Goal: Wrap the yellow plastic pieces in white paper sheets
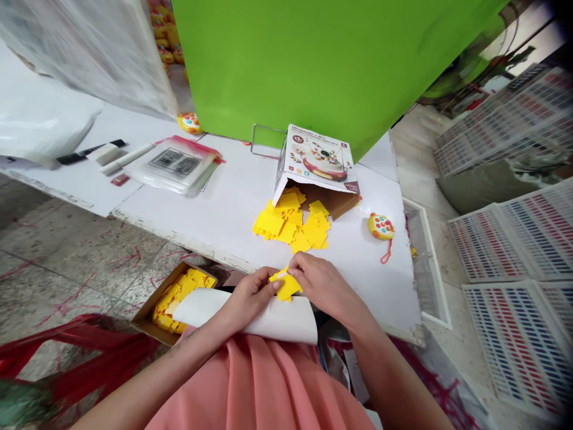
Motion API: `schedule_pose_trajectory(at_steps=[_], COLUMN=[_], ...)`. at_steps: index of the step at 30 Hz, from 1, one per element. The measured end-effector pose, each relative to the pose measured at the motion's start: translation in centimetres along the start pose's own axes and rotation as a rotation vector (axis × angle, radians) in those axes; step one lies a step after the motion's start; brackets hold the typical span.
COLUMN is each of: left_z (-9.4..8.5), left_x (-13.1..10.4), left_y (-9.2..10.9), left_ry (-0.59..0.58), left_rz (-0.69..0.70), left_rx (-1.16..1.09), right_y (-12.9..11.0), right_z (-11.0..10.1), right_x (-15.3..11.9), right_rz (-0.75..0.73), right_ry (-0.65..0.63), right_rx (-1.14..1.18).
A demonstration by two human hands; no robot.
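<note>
My left hand [256, 294] pinches a small yellow card piece [289, 288] by its left side, over my lap. At the piece's upper right edge, the fingers of my right hand [316, 278] are closed on it too. A white sheet [264, 322] lies across my lap beneath both hands. Just beyond them on the table is a loose pile of yellow pieces [286, 221], spilling from the open end of a printed toy box [320, 158] that lies on its side.
Below the white table [201, 230], at left, a cardboard box [150, 310] holds yellow pieces. A round yellow toy [381, 227] with an orange strap lies right. Plastic bags [170, 164] and markers [128, 159] lie left. A green panel [286, 65] stands behind; white crates [492, 239] are at right.
</note>
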State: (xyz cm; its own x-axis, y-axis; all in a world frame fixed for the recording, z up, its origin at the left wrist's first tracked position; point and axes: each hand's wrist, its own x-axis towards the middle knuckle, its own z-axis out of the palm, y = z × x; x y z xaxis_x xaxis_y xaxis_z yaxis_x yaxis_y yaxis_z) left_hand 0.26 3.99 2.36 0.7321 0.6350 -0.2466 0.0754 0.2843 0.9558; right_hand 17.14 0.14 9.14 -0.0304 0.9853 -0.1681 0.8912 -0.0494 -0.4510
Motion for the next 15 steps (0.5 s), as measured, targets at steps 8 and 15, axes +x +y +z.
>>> schedule_pose_trajectory(at_steps=[8, 15], left_z=[0.12, 0.39], left_x=[0.01, 0.03], left_y=[0.32, 0.26], left_ry=[0.042, 0.082], left_rz=[-0.006, -0.007], left_rx=[0.052, 0.069], right_y=[-0.19, -0.46], right_z=[-0.08, -0.13], right_x=[0.05, -0.16], right_rz=[-0.003, -0.005], right_ry=[-0.002, 0.004], right_rx=[-0.009, -0.027])
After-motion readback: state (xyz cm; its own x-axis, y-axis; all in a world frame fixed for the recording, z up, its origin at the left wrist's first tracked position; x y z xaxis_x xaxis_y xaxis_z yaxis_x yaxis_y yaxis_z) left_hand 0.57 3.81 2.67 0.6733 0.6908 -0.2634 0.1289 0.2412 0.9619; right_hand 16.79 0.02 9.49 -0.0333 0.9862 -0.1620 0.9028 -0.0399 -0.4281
